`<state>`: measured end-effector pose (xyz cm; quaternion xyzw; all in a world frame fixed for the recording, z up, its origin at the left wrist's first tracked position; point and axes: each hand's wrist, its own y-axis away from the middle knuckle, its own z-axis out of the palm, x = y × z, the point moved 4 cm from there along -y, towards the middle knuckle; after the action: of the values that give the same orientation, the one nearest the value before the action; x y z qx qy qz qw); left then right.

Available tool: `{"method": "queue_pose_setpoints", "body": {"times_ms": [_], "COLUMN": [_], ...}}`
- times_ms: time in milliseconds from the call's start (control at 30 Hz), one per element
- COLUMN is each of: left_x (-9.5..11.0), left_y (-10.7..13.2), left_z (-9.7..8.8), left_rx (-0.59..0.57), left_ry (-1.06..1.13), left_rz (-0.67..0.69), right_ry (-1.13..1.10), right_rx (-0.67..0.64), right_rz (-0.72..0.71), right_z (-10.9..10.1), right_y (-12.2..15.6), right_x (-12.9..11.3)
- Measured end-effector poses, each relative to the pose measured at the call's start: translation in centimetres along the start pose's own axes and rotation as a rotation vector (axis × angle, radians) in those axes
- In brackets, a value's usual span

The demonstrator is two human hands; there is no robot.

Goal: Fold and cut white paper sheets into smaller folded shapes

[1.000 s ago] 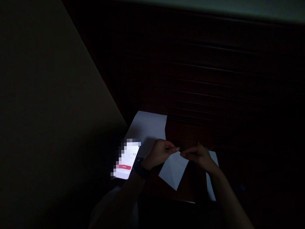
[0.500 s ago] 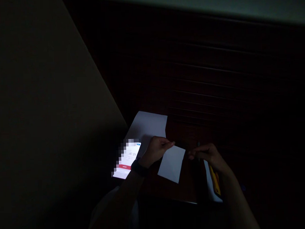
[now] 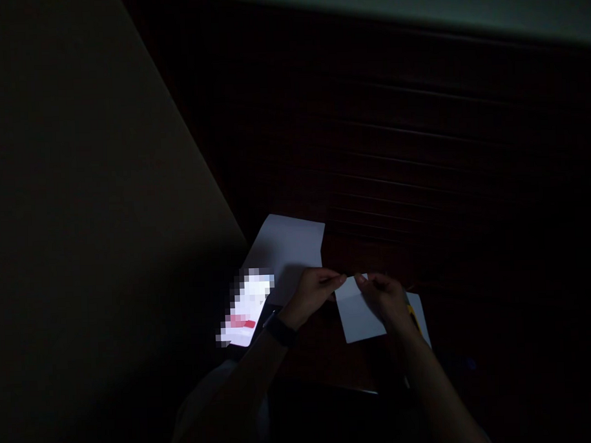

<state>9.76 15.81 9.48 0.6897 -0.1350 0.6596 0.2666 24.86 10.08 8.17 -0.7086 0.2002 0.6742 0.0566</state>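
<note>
A small white sheet of paper is held up by its far edge between my two hands. My left hand, with a dark watch on its wrist, pinches the far left corner. Near the far right corner, my right hand is closed on the same sheet with thumb and fingers, covering its right side. A larger white sheet lies beyond my left hand. Beside my left wrist glows a phone, its screen partly blurred.
Past my right hand lies another white paper with a yellow object on it, mostly hidden. The dark wooden table ends close to me. A pale wall rises at left, dark slatted panelling behind.
My right hand has moved left and taken hold of the small sheet's far right edge. The sheet has shifted right and turned, and my left hand has moved slightly right with it.
</note>
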Motion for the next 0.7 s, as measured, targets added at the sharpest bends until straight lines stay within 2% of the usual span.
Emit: {"method": "queue_pose_setpoints", "body": {"times_ms": [100,167,333,500,700], "left_x": [0.2,0.2,-0.5,-0.3,-0.1], "left_y": [-0.1,-0.1,-0.1,0.2,0.4], "left_z": [-0.3,-0.3,-0.3,-0.1,0.1], "left_rx": [-0.030,-0.074,-0.176,-0.207,-0.239], "left_ry": [-0.102,-0.168,-0.139,-0.103,-0.062], "left_rz": [0.084,0.112,0.041,0.015,-0.023], "right_ry": [-0.013,0.015,0.056,0.025,-0.005], "right_rx": [-0.090,-0.100,-0.084,-0.109,-0.070], "right_rz": [0.042,0.051,0.046,0.040,0.092], "right_z": [-0.1,-0.1,-0.5,-0.9,-1.8], "right_y": [0.0,0.1,-0.2,-0.5,-0.5], "right_x": [0.2,0.3,0.7,1.1,0.8]}}
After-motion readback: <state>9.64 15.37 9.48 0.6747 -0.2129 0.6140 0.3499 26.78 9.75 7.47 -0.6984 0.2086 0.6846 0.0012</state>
